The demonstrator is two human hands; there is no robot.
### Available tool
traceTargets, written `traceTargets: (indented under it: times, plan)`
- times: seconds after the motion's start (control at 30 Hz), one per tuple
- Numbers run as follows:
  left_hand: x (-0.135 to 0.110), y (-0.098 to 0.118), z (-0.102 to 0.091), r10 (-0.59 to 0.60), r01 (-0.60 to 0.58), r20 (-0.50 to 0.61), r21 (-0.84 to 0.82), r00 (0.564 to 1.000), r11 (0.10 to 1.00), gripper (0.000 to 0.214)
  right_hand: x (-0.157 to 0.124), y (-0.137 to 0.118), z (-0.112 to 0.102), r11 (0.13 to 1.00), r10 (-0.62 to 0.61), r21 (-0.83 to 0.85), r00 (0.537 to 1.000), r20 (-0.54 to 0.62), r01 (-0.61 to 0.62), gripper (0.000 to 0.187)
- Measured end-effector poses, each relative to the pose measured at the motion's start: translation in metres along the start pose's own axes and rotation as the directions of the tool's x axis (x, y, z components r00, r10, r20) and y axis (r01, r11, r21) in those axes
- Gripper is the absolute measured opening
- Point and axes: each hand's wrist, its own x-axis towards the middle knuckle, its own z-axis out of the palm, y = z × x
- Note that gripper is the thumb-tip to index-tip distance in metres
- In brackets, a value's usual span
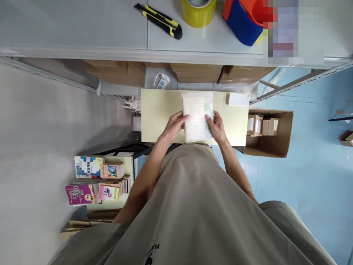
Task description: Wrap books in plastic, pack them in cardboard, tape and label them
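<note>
A flat whitish packet, a book or booklet in a translucent bag, lies on a pale yellow tabletop. My left hand grips its left edge, thumb on top. My right hand grips its right edge in the same way. Both hands are closed on the packet, which lies lengthwise away from me. A small white block rests on the tabletop beyond my right hand.
A grey shelf above holds a yellow-black box cutter, a yellow tape roll and a red-blue tape dispenser. An open cardboard box stands at the right. Stacked colourful books sit lower left. Cardboard boxes sit under the shelf.
</note>
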Motion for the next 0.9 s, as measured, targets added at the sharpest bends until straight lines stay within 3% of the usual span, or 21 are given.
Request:
traceTargets:
  times: [0.1, 0.2, 0.37, 0.47, 0.57, 0.67, 0.8, 0.9]
  plan:
    - [0.002, -0.006, 0.002, 0.015, -0.011, -0.072, 0.053, 0.997, 0.999, 0.072, 0.003, 0.001, 0.005, 0.987, -0.063, -0.151, 0.995, -0.072, 0.052, 0.087]
    - [0.002, -0.015, 0.007, 0.116, -0.079, -0.196, 0.185, 0.974, 0.979, 0.053, 0.003, -0.004, 0.020, 0.931, -0.195, -0.339, 0.970, -0.147, 0.135, 0.081]
    - [-0.010, -0.019, 0.009, 0.278, -0.105, -0.289, 0.496, 0.916, 0.862, 0.032, -0.006, -0.015, 0.072, 0.935, -0.088, -0.340, 0.995, 0.054, 0.101, 0.063]
    - [-0.019, -0.017, 0.002, 0.368, -0.133, -0.289, 0.599, 0.884, 0.789, 0.032, -0.012, -0.017, 0.103, 0.948, -0.022, -0.315, 0.999, 0.036, 0.032, 0.057]
    - [-0.030, -0.016, -0.006, 0.426, -0.180, -0.290, 0.606, 0.857, 0.775, 0.038, -0.011, -0.017, 0.124, 0.940, 0.004, -0.340, 1.000, -0.027, -0.013, 0.054]
    - [-0.043, -0.014, -0.013, 0.434, -0.222, -0.236, 0.599, 0.869, 0.769, 0.051, -0.001, -0.017, 0.133, 0.947, -0.047, -0.319, 0.996, -0.078, 0.020, 0.050]
    - [-0.055, -0.003, -0.043, 0.459, -0.323, -0.117, 0.560, 0.881, 0.763, 0.065, 0.020, -0.020, 0.132, 0.991, -0.017, -0.131, 1.000, 0.014, 0.019, 0.059]
    - [-0.054, 0.006, -0.097, 0.459, -0.312, -0.228, 0.477, 0.859, 0.821, 0.075, 0.026, -0.026, 0.131, 0.994, 0.107, -0.016, 0.987, 0.117, -0.106, 0.065]
